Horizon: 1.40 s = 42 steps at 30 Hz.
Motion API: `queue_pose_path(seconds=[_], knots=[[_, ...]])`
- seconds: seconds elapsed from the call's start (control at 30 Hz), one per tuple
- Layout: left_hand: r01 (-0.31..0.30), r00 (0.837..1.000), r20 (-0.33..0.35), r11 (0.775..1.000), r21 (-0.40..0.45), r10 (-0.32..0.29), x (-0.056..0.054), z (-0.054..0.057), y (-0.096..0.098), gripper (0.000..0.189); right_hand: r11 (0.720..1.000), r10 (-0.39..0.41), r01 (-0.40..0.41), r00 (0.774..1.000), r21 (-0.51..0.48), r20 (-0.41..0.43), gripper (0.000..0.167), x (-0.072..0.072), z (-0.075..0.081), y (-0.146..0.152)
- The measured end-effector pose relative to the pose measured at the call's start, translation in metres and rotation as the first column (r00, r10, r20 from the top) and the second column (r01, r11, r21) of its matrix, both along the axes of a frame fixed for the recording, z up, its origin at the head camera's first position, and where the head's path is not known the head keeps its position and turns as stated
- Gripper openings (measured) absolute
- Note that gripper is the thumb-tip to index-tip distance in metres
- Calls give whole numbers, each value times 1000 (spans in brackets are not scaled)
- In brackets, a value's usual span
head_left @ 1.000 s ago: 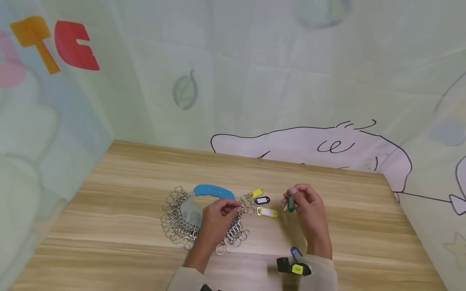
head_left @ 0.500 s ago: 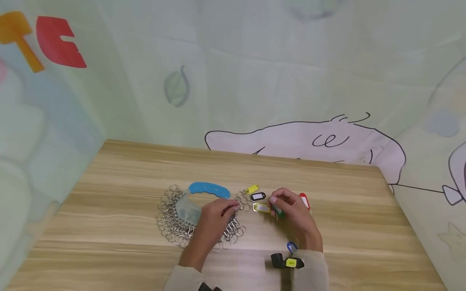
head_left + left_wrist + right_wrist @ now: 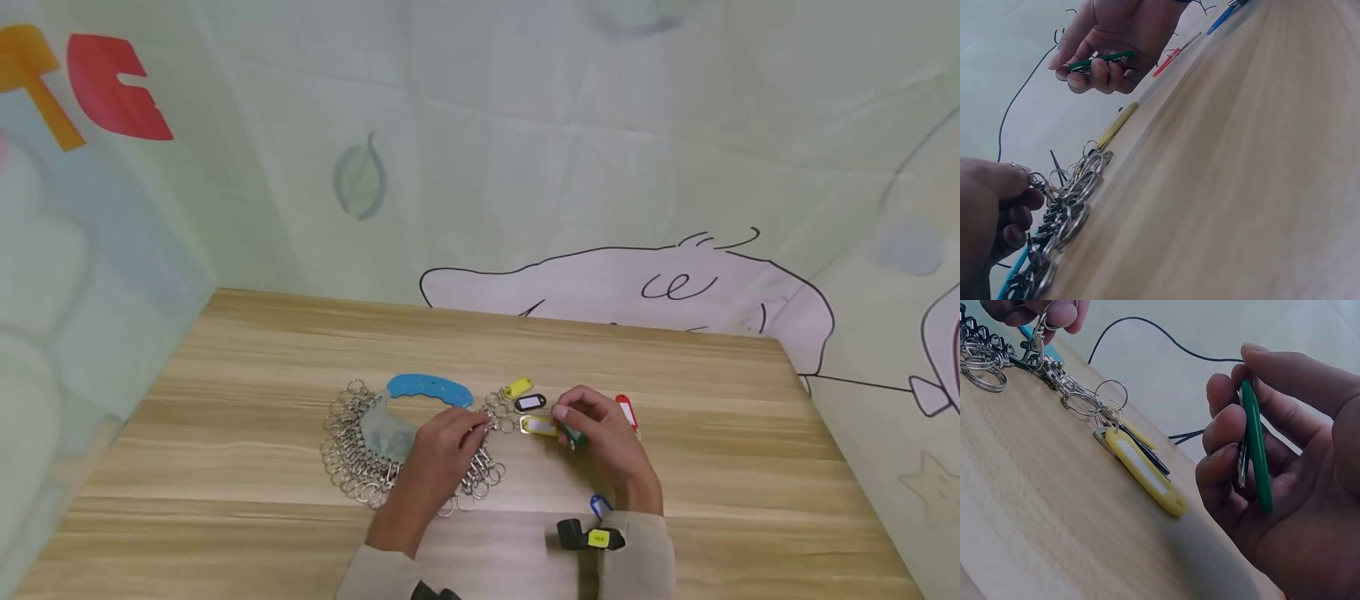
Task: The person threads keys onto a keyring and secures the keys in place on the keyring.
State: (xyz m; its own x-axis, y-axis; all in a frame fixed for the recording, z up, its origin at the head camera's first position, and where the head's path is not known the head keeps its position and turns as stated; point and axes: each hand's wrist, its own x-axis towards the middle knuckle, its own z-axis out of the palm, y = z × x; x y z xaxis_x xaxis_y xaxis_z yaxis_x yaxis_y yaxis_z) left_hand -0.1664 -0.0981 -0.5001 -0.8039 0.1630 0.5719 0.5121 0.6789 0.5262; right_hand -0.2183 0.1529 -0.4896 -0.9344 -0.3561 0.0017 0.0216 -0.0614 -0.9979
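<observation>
My left hand pinches a key ring on a metal swivel clasp at the right side of a key holder. This holder has a blue handle and a fan of several clasps with rings. In my right hand is a green key tag, with a flat metal piece, seemingly a key, lying along it; curled fingers and thumb hold both. Between the hands, a yellow key tag, a black key tag and a second yellow key tag hang on rings of the holder.
A red key tag lies beyond my right hand on the wooden table. Nearer the right sleeve lies a blue key tag. A black wrist camera mount juts from that sleeve. A printed cloth backdrop encloses the table.
My right hand has moved left with the green key tag, close to the nearer yellow tag, uncovering the red tag. My left hand keeps its pinch. The head view has shifted slightly.
</observation>
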Motion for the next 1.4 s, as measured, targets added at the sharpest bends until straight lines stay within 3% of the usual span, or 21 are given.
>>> queue_pose_path(seconds=[0.43,0.6,0.87,1.13,1.4], knots=[[32,999,-12,999,36,-32,-2,-1,-3,17,999,19,-18,999,35,-29,18,0,0,0],[42,998,47,997,61,-45,-1,0,-3,19,999,14,-13,999,30,-37,18,1,0,0],[60,986,146,983,171,-86,1,3,-4,20,1000,19,-18,999,24,-40,16,1,1,1],[21,980,193,984,175,-55,2,4,-5,10,997,69,-65,995,52,-73,13,1,1,-11],[9,992,124,985,171,-31,1,5,-3,12,987,161,-158,980,38,-115,9,-3,1,-23]])
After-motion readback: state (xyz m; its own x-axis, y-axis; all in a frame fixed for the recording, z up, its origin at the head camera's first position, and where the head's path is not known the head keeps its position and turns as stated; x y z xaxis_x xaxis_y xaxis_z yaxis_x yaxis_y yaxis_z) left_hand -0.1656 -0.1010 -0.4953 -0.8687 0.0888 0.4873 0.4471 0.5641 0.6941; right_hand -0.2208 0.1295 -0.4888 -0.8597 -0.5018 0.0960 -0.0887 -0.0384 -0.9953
